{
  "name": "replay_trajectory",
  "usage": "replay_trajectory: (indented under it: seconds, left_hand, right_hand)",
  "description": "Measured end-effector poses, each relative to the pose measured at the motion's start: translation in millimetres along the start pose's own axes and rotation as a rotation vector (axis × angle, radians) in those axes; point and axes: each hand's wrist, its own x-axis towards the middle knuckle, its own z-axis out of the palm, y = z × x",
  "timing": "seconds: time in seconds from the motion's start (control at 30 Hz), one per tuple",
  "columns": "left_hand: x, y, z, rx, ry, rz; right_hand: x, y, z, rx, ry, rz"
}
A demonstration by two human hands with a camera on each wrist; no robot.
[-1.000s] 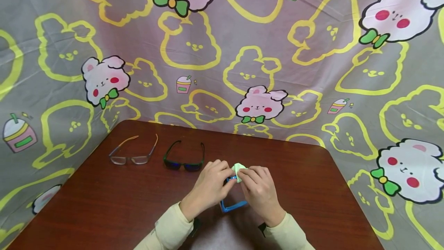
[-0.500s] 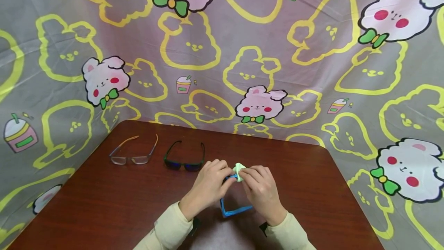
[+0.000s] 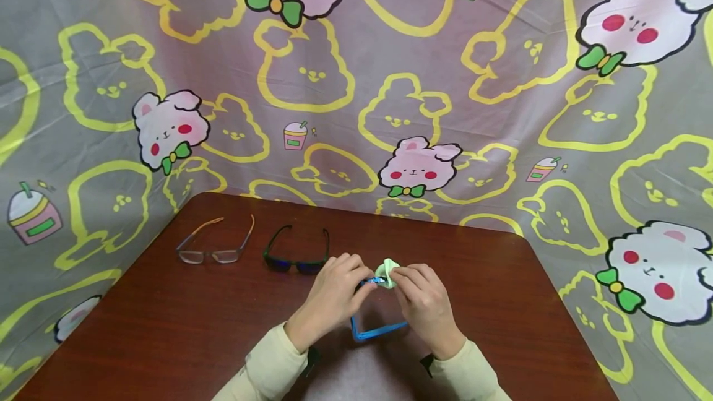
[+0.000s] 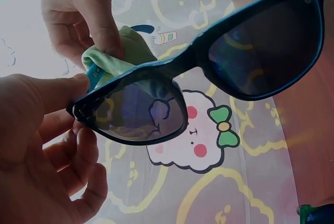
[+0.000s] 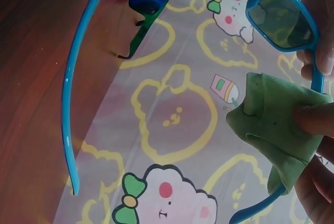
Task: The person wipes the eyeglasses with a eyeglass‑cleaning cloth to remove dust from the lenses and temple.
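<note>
Blue-framed sunglasses with dark lenses are held up in the air between both hands. My left hand pinches them at one outer corner, by the hinge, with the thumb and fingers seen close in the left wrist view. My right hand pinches a folded light green cloth. That cloth is wrapped round the temple arm on the same side, and the arm's tip sticks out below it in the right wrist view. The other temple arm stands unfolded, away from both hands.
On the brown table, clear glasses with orange-tipped arms lie at the back left. Dark green sunglasses with blue lenses lie beside them, just beyond my left hand. A cartoon-printed curtain surrounds the table's back and sides.
My right hand and the green cloth have shifted slightly right, away from my left hand, along the temple arm. The sunglasses have tilted a little; the left hand keeps its pinch.
</note>
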Motion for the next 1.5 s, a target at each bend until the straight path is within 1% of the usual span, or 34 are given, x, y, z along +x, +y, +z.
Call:
replay_trajectory:
  seconds: [0.3,0.63,1.03,1.3,1.5]
  left_hand:
    - [-0.5,-0.1,0.3,0.005,-0.009,-0.003]
    - [-1.1,-1.8,0.8,0.011,0.014,0.008]
    - [-1.9,-2.7,0.4,-0.005,0.03,0.007]
    - [-2.8,-5.0,0.9,-0.029,0.045,0.0]
    - [-3.5,-6.4,0.6,-0.028,0.052,-0.002]
  right_hand:
    - [-1.1,2.0,-1.0,0.018,-0.007,-0.001]
    - [-1.5,2.4,-1.2,0.015,-0.008,0.003]
    - [-1.2,4.9,-2.7,-0.007,0.005,-0.004]
    - [-2.5,7.5,-5.2,-0.014,0.007,0.011]
    - [-3.3,9.7,-6.9,-0.003,0.016,0.025]
